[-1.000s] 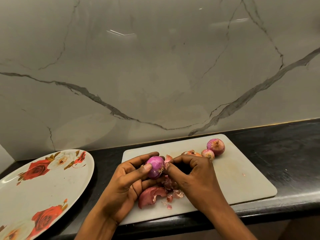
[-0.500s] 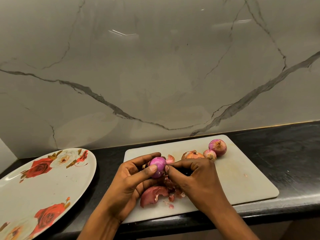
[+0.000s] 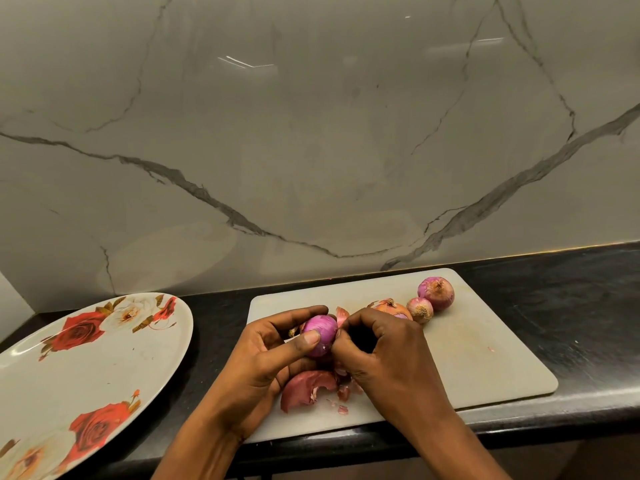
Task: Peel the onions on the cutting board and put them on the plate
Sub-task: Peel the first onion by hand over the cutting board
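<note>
Your left hand (image 3: 263, 355) grips the onion (image 3: 320, 332) over the cutting board (image 3: 485, 358), bracing it so your right hand (image 3: 391, 355), fingers curled, can pinch skin off its side.

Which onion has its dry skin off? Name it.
The glossy purple onion gripped in the left hand; the other three onions, at the cutting board's far side, wear papery skins and root tufts.

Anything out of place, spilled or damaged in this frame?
Nothing stands out. Onion skins lie loose on the cutting board, as peeling would leave; three unpeeled onions sit together near its far edge.
</note>
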